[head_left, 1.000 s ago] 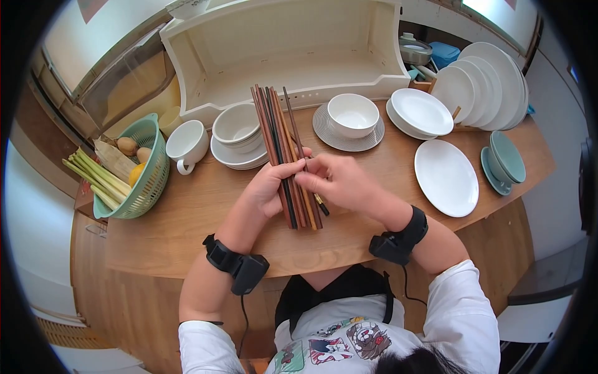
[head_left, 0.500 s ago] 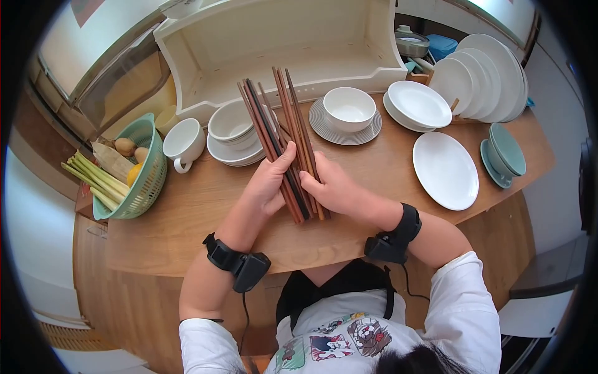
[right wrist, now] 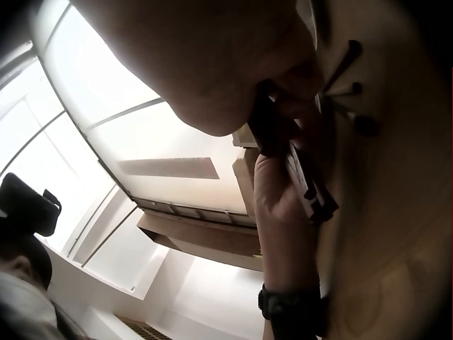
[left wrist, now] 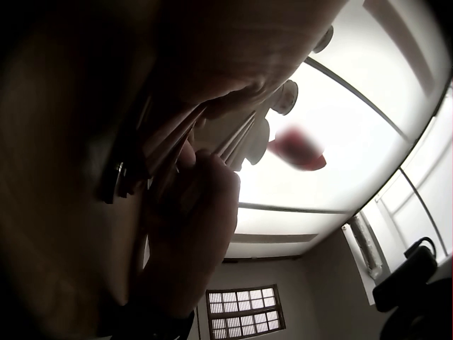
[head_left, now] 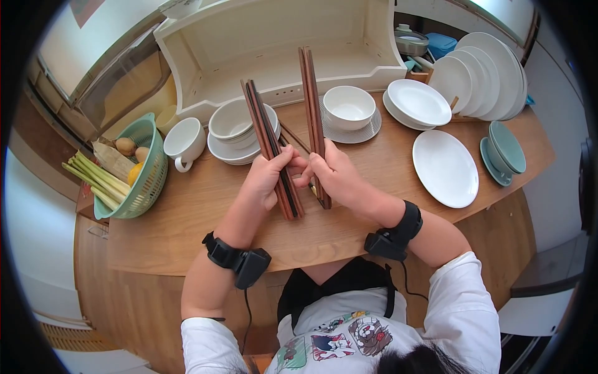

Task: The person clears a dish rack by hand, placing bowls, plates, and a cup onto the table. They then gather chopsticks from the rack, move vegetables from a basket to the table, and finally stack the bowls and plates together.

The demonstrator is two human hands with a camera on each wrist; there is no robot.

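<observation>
One wooden table (head_left: 386,168) carries everything, with one cream open-fronted box (head_left: 274,43) at its back, the top edge cut off. One green basket (head_left: 154,181) holds pale green stalks, two brown potato-like things and a yellow one (mostly hidden by the wall). At least four upright white plates (head_left: 451,84) overlap too closely for a sure count; one white oval plate (head_left: 445,168) lies in front of them. One white bowl (head_left: 349,107) sits on one ribbed saucer (head_left: 367,133), partly covered by it. Two hands work near the middle: the left hand (head_left: 266,177) grasps one chopstick bundle (head_left: 265,124), the right hand (head_left: 336,177) another bundle (head_left: 311,93), both above the table, their number uncountable where sticks overlap. One white mug (head_left: 184,144) stands beside the basket. Beneath the hands lie loose chopsticks (right wrist: 344,62), three ends showing in the dim right-wrist view, the rest hidden
</observation>
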